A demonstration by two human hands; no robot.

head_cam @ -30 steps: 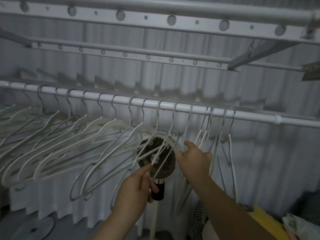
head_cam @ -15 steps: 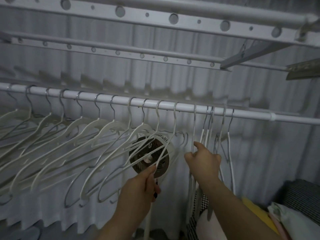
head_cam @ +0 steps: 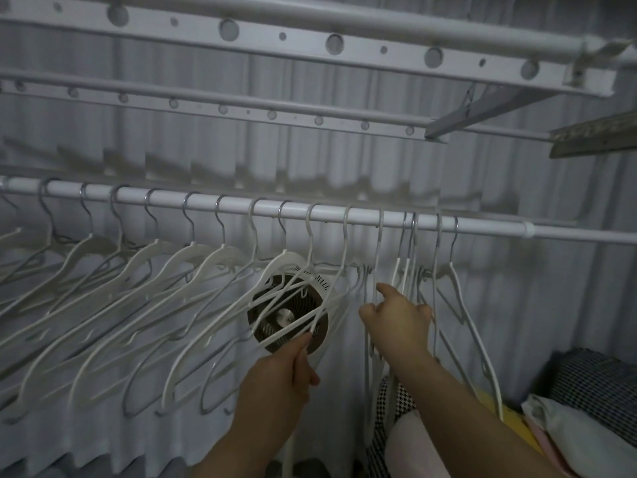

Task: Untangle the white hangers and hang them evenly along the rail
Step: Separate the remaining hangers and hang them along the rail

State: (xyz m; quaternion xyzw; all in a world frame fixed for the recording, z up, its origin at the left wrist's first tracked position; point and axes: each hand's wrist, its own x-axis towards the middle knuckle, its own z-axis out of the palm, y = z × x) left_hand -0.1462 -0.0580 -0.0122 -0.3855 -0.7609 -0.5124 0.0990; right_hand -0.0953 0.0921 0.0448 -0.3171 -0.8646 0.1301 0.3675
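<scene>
White hangers (head_cam: 220, 252) line the rail (head_cam: 327, 215), spaced left of the left hand (head_cam: 279, 377), bunched above the right hand (head_cam: 396, 322). Left fingertips pinch one hanger's bar before a fan (head_cam: 284, 318); right fingers curl round thin hangers, forefinger raised.

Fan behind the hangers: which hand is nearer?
Left. The left hand is at the fan's lower rim, pinching a hanger; right hand is off to its right among bunched hangers.
</scene>
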